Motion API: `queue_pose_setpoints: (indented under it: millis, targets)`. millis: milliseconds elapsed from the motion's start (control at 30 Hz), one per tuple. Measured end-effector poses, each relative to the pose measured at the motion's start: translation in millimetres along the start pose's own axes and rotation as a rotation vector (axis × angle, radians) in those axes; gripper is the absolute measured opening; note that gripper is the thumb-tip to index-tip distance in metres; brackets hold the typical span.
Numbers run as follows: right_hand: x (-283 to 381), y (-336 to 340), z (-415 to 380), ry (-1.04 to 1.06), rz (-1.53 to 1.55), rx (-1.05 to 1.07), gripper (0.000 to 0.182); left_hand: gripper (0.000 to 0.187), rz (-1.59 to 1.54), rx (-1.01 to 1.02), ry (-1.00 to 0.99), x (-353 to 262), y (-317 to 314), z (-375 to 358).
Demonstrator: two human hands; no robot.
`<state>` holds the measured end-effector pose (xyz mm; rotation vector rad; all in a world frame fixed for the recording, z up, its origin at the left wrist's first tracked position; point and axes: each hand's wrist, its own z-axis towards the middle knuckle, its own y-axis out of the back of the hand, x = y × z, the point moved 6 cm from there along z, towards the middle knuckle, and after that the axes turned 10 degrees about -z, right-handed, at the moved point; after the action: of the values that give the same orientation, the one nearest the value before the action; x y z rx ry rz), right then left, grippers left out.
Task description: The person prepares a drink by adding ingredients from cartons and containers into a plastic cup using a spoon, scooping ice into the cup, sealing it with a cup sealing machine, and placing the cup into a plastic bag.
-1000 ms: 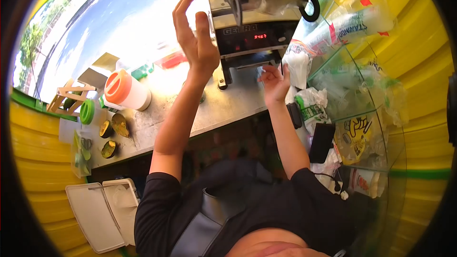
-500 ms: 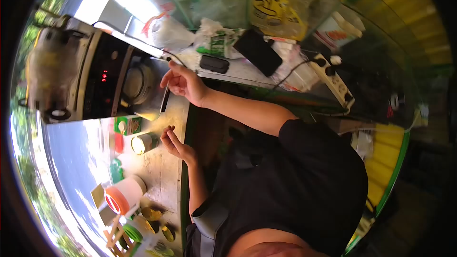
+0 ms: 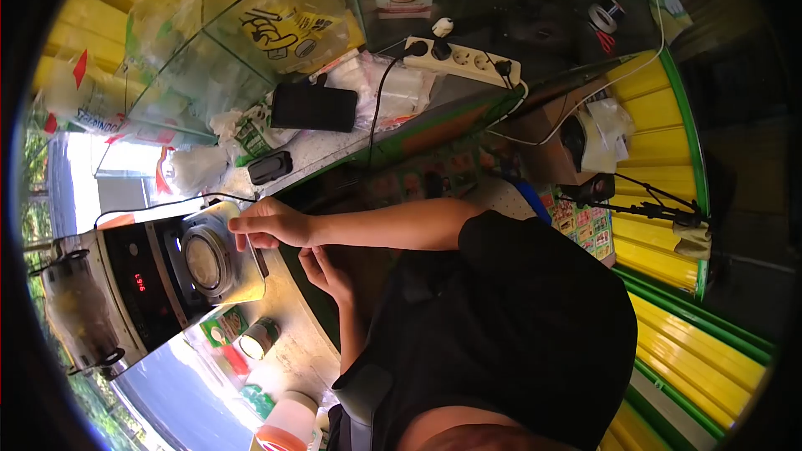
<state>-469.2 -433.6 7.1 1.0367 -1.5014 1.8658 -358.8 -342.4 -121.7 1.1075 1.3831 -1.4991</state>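
My right hand [image 3: 269, 224] is over the near edge of a slide-out metal tray, its index finger stretched toward a round metal ring [image 3: 206, 260]. Something pale and round sits inside the ring. The tray belongs to a cup sealing machine [image 3: 140, 284] with a black front and red digits. Those right fingers are partly bent and slightly apart; no held object shows. Just below the right wrist, my left hand [image 3: 327, 274] hangs by the counter edge, fingers stretched out and holding nothing. An open can [image 3: 259, 339] stands on the counter beside the tray.
A black phone [image 3: 313, 107], a small black case [image 3: 270, 167] and plastic bags [image 3: 196, 169] lie on the upper ledge. A power strip [image 3: 462, 62] with plugged-in cords is farther right. An orange-lidded tub [image 3: 288, 424] stands lower on the counter [image 3: 305, 317].
The whole view has turned. My right hand has moved over the tray toward the ring, and the tray now shows farther out. My left hand has come closer to my right wrist.
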Motion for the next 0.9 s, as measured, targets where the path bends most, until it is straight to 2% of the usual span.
queue_pose_setpoints:
  millis: [67, 100, 133, 167, 200, 233, 267, 300, 333, 367, 400, 433, 467, 533, 600, 667, 700, 800, 900]
  targets:
    - [18.1, 7.6, -17.0, 0.084, -0.314, -0.075, 0.041, 0.023, -0.003, 0.096, 0.025, -2.2, -21.0, 0.0]
    - [54.0, 16.3, -43.4, 0.176, -0.765, -0.116, 0.029, 0.023, -0.011, 0.074, 0.025, -7.0, -36.1, 0.0]
    - [96.6, 21.9, -76.7, 0.568, -0.952, -0.22, 0.028, 0.023, -0.021, 0.051, 0.025, -13.1, -51.4, -0.5]
    - [137.5, 31.9, -113.2, 0.759, -1.033, -0.267, 0.028, 0.023, -0.086, 0.04, 0.082, -19.2, -68.3, -1.9]
    - [180.9, 45.3, -154.9, 0.897, -1.161, -0.378, 0.032, 0.022, 0.038, 0.17, 0.075, 9.2, -41.8, 4.4]
    - [213.9, 64.5, -193.7, 0.983, -1.224, -0.544, 0.03, 0.022, 0.082, 0.166, 0.066, 12.1, -44.1, 7.8]
    - [239.5, 95.7, -240.3, 0.936, -1.44, -0.785, 0.027, 0.023, 0.126, 0.161, 0.055, 16.2, -52.8, 10.2]
    - [272.1, 120.1, -286.3, 1.041, -1.572, -1.092, 0.033, 0.023, 0.079, 0.149, 0.066, 17.2, -64.2, 11.6]
    - [282.6, 166.0, -329.4, 1.121, -1.493, -1.322, 0.034, 0.023, 0.072, 0.158, 0.068, 20.6, -73.1, 12.7]
    - [300.4, 193.7, -367.2, 0.994, -1.392, -1.606, 0.035, 0.023, 0.06, 0.18, 0.087, 24.3, -80.2, 13.5]
    - [309.2, 234.7, -407.0, 0.873, -1.468, -1.761, 0.038, 0.023, 0.05, 0.203, 0.106, 27.8, -86.8, 14.8]
    - [311.5, 270.9, -438.7, 0.599, -1.67, -1.865, 0.042, 0.032, 0.215, 0.207, 0.024, 31.9, -92.0, 17.6]
    - [309.4, 298.5, -462.8, 0.599, -1.671, -1.877, 0.042, 0.032, 0.214, 0.218, 0.025, 37.2, -95.6, 17.2]
    - [298.1, 352.0, -472.4, 0.115, -2.083, -1.665, 0.046, 0.044, 0.356, 0.301, 0.059, 50.6, -97.7, 17.5]
    - [286.1, 380.1, -484.0, 0.086, -2.133, -1.645, 0.05, 0.051, 0.327, 0.298, 0.128, 79.8, -88.1, 22.4]
    - [268.9, 410.2, -491.9, -0.134, -2.057, -1.463, 0.053, 0.051, 0.407, 0.274, 0.138, 91.0, -85.7, 21.2]
    - [268.5, 411.7, -493.1, -0.097, -2.088, -1.47, 0.056, 0.052, 0.361, 0.221, 0.242, 105.6, -77.1, 21.4]
    - [275.2, 402.2, -494.8, -0.031, -2.077, -1.471, 0.057, 0.052, 0.409, 0.155, 0.299, 123.4, -69.0, 16.1]
    - [275.8, 407.1, -496.7, -0.077, -2.024, -1.444, 0.059, 0.053, 0.48, 0.132, 0.251, 133.5, -64.3, 10.9]
